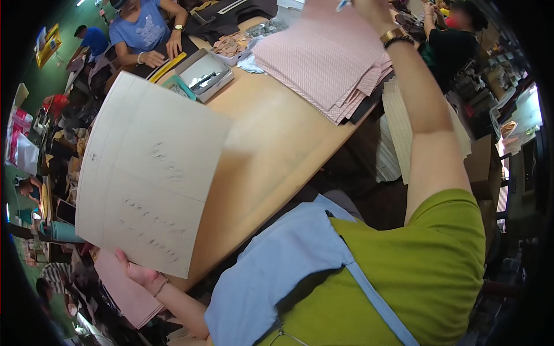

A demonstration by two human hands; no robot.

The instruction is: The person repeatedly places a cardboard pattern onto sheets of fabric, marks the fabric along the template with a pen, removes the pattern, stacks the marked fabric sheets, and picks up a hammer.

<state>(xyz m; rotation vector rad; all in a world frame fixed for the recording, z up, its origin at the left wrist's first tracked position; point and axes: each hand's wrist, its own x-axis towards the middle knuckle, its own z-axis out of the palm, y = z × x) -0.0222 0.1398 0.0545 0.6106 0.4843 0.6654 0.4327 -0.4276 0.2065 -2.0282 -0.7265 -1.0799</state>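
Observation:
A large cream pattern board (150,173) with handwriting and ruled lines is tilted over the table's left end. My left hand (138,274) grips its lower edge, with the fingers partly hidden. Pink sheets (124,291) lie right beside that hand, partly behind it. At the top edge of view, my right hand (372,14) is closed round a pen (342,5) with a blue part; the frame cuts off some of the hand. Below it spreads a stack of pink textured sheets (323,69), its edges uneven.
The wooden table (271,138) runs diagonally. On its far side stand an open box (205,75) with tools and a tray of small tan pieces (232,45). A person in a blue shirt (141,29) works opposite. Striped sheets (395,132) hang below my right arm.

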